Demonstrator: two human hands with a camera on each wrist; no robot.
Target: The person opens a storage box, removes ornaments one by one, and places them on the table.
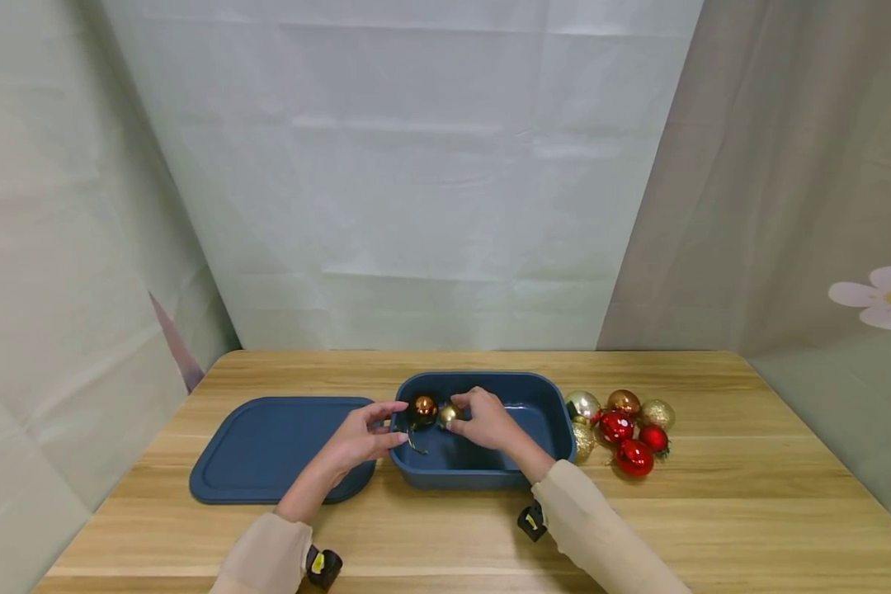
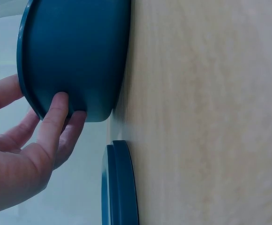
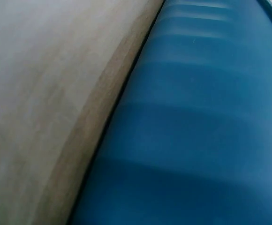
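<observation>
head: high, front-down, far | left wrist: sideways, near | right wrist: pressed close | shared: blue box (image 1: 542,437)

Left hand (image 1: 360,437) steadies box (image 1: 542,396) at 9 o'clock rim. Right hand (image 1: 484,419) pinches gold ball (image 1: 447,414) inside, beside copper ball (image 1: 424,407). Lid (image 1: 267,450) at 9, ornaments (image 1: 627,429) at 3.
</observation>
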